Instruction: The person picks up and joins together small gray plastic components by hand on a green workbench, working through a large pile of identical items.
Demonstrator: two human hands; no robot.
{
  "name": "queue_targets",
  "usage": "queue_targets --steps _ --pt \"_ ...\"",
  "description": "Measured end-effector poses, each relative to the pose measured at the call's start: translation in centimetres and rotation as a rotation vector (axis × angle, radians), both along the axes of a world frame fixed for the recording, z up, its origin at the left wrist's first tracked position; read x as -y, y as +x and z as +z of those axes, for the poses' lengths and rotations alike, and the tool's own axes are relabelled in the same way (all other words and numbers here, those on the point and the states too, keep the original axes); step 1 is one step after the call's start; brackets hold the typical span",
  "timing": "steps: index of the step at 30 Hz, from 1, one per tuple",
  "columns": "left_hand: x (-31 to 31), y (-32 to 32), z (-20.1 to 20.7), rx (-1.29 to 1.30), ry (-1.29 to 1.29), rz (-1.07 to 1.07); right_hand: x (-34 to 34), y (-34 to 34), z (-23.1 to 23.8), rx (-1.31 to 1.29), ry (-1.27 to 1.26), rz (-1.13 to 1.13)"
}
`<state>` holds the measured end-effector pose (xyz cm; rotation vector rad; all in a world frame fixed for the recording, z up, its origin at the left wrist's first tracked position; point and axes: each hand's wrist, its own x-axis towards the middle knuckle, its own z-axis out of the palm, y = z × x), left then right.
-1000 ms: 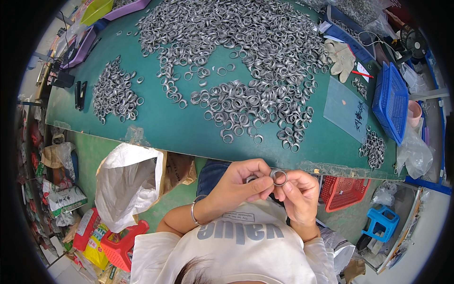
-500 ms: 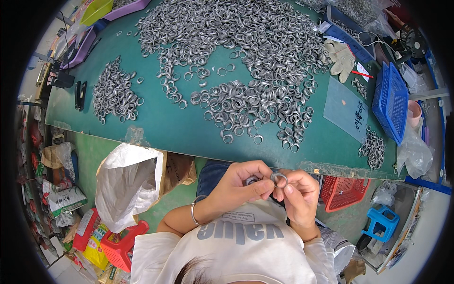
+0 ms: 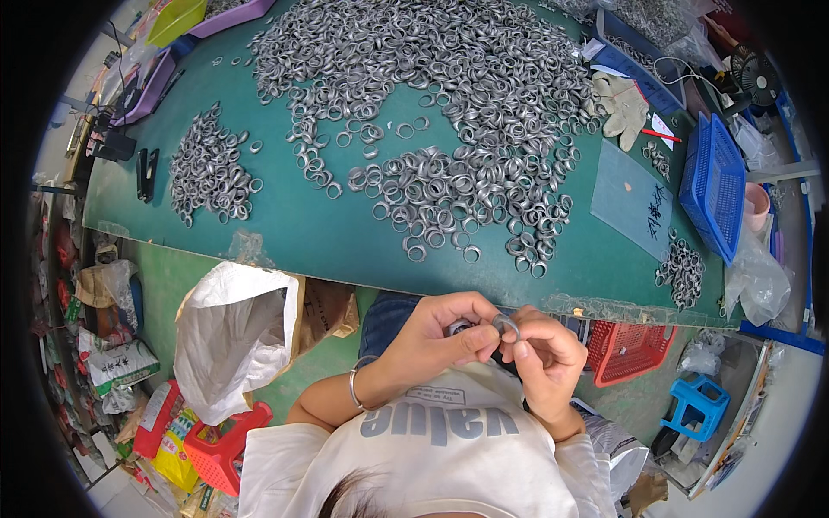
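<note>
Just off the table's near edge, my left hand and my right hand meet in front of my shirt. Between their fingertips a grey metal ring is pinched, seen at a slant. My right thumb and fingers grip its right side, while the left fingertips touch its left. At least one more metal ring sits in the curled fingers of my left hand; how many are there is hidden. Beyond my hands a huge heap of similar rings covers the green table, spreading toward me.
Smaller ring piles lie at left and right. A glove, a clear sheet and blue baskets are on the right. Below the table edge stand an open white sack, a red basket and a blue stool.
The ring between my fingertips has turned and now shows more of its outer side. My right hand has shifted slightly and its fingers have rolled. The left hand stays nearly still.
</note>
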<state>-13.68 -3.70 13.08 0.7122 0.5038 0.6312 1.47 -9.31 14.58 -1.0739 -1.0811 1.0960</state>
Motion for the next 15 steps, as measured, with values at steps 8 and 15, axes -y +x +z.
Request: queue_targets --steps 8,15 --pt "-0.1 0.0 0.0 0.006 -0.007 -0.005 -0.1 -0.1 0.0 0.02 0.018 -0.012" --pt "0.2 0.1 -0.5 -0.083 0.212 0.027 0.1 0.6 -1.0 -0.129 -0.057 0.052"
